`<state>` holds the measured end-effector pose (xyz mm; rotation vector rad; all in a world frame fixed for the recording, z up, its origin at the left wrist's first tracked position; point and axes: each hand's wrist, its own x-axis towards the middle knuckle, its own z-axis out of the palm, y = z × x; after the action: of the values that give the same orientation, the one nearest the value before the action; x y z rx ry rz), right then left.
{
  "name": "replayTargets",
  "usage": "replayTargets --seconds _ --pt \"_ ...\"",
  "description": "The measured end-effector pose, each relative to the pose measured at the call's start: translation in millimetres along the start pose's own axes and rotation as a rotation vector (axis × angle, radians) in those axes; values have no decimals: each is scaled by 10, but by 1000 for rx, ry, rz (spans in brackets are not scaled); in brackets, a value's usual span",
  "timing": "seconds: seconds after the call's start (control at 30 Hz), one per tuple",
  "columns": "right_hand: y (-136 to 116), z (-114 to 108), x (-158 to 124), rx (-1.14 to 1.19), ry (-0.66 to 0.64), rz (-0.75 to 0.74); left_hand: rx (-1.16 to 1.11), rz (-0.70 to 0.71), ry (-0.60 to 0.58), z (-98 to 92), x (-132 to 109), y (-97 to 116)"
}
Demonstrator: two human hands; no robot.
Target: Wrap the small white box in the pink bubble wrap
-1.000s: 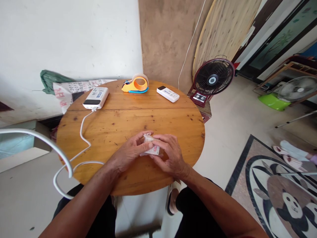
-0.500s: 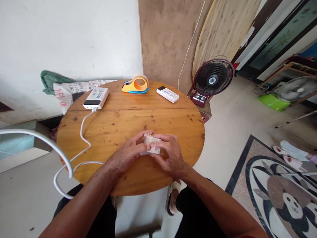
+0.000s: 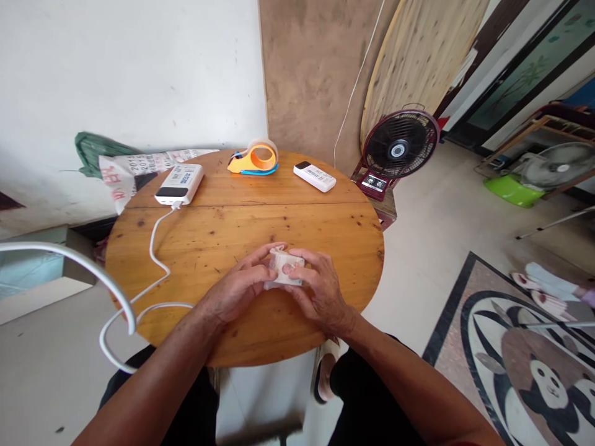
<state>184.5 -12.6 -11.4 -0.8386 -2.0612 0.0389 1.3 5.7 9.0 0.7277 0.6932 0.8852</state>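
Note:
Between both hands is a small pale, box-shaped packet (image 3: 280,262) in crinkled clear plastic, with a reddish round mark on its top face; its exact kind I cannot make out. My left hand (image 3: 239,284) grips its left side, thumb on top and fingers along the far edge. From the right, my right hand (image 3: 323,290) holds it with fingers bent over the top and the thumb side near the front edge. The packet is held just above the round wooden table (image 3: 223,235), and the fingers cover parts of it.
At the back of the table are an orange and blue tape dispenser (image 3: 255,162), a white power bank (image 3: 180,184) with a white cable (image 3: 153,248), and a second white power bank (image 3: 315,176). A dark red fan (image 3: 397,150) stands beyond the right edge.
The fingers have shifted slightly on the packet, and its top face now shows a little more, with the round mark in view. The things on the table have stayed put.

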Motion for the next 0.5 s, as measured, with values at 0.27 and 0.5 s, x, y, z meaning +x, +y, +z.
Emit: replayTargets --seconds 0.27,0.5 --pt "-17 -20 17 -9 -27 34 -16 -3 17 -9 -4 2" --pt "-7 -2 11 -36 -21 -14 -17 -7 19 -18 9 -13"
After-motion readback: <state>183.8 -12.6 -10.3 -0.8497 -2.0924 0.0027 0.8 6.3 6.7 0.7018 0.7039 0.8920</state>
